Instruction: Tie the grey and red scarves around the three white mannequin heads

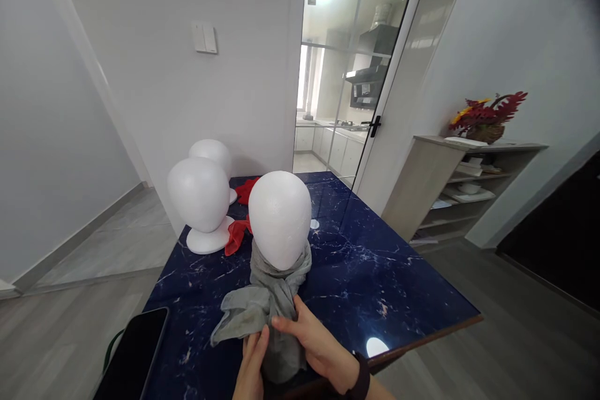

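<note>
Scarf (pixel 276 290): wound round the neck of the head (pixel 280 215), mid-tabletop (pixel 384 275) toward the near edge; right hand (pixel 319 344) closed on its tails, left hand (pixel 250 365) laid against them, grip unclear; two bare heads (pixel 199 194), red cloth (pixel 237 234) by the far-left corner, untouched.

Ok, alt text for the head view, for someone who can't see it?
A grey scarf is wrapped around the neck of a white foam head on a dark blue table; the right hand pinches its hanging ends, the left hand rests against them. Behind stand two more foam heads with red cloth; a phone lies at left.
</note>
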A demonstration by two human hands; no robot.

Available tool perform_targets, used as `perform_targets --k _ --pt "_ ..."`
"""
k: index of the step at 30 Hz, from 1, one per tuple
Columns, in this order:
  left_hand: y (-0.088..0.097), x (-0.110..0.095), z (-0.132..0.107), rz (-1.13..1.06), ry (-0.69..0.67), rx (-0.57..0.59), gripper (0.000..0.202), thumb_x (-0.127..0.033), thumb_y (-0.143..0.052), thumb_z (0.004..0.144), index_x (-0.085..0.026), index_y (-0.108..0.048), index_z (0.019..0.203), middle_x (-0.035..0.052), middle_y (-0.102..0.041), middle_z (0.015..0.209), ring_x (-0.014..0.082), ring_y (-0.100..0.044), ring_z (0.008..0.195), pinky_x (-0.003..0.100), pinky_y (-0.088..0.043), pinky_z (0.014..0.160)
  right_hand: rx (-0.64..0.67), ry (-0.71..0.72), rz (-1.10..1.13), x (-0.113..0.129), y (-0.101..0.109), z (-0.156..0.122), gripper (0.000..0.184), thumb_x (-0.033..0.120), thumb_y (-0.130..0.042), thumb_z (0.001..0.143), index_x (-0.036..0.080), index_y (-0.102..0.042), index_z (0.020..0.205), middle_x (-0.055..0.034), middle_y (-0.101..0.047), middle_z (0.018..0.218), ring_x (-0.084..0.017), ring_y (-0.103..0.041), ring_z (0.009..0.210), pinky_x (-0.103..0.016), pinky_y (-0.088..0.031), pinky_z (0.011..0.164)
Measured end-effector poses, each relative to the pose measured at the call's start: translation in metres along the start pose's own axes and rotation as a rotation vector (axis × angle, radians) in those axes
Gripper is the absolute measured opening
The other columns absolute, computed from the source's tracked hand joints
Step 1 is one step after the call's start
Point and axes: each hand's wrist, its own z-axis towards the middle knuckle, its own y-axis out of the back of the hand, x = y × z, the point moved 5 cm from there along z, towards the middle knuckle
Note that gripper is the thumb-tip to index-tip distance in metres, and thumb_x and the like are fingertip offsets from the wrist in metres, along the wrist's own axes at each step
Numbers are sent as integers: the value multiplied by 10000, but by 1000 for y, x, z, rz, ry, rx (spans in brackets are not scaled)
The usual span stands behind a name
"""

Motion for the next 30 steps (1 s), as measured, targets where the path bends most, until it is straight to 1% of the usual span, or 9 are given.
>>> perform_targets --k 3,7,10,13,16,19,22,27,30 --pt "-1 -16 -4 -67 59 -115 166 -242 -636 768 -216 -635 933 49 -618 1181 232 -385 1305 340 -356 1047 58 -26 -93 -2 -3 -1 570 113 -730 572 187 -539 1105 -36 -685 996 -178 -630 897 -276 -452 792" --pt "11 -47 -1 -82 -92 -245 101 -230 -669 757 -192 -634 844 13 -652 942 184 -588 965 264 -467 852 39 -35 -172 -5 11 3 657 57 -616 582 188 -488 1213 -19 -698 883 -130 -598 704 -204 -391 613" --pt "17 -57 3 -111 -188 -237 120 -250 -712 724 -182 -634 784 -16 -622 777 141 -585 778 245 -483 789 -29 -19 -131 -8 26 5 899 52 -626 573 245 -303 1389 -18 -683 974 -106 -568 650 -193 -372 580" --pt "10 -59 3 -33 -266 -162 192 -268 -757 672 -176 -646 798 -7 -645 835 166 -587 853 252 -475 830 -78 -18 -11 -10 32 8 990 91 -721 551 262 -263 1412 -25 -664 1045 -126 -606 726 -225 -436 669" --pt "-5 -60 -2 145 -351 -73 279 -280 -779 642 -180 -651 870 12 -655 934 207 -571 957 258 -447 877 -96 14 178 -7 31 15 664 279 -759 630 188 -504 1236 -58 -671 1026 -171 -636 862 -270 -468 774" --pt "-15 -64 -9 279 -432 -79 281 -293 -777 640 -191 -641 863 23 -642 921 237 -555 990 272 -417 916 -83 -46 293 -6 27 23 440 490 -639 742 133 -633 999 -98 -693 910 -209 -653 852 -304 -495 723" --pt "-20 -73 -13 415 -545 -135 239 -309 -753 662 -222 -646 857 30 -620 940 254 -531 999 292 -394 940 -71 -55 317 -6 25 29 382 439 -673 719 137 -648 952 -93 -701 856 -216 -663 805 -309 -503 676" --pt "-49 -76 -4 744 -681 132 175 -270 -597 795 -227 -665 950 87 -608 1022 271 -526 1028 319 -366 954 -96 36 311 -6 26 32 373 283 -749 606 187 -628 946 -21 -700 823 -172 -651 765 -273 -491 685" --pt "-67 -72 2 1089 -774 342 377 -108 -403 832 -225 -603 1130 102 -588 1148 266 -488 1117 375 -317 994 -110 45 286 -7 27 32 354 262 -747 581 192 -627 907 -6 -689 761 -167 -643 745 -274 -484 678"
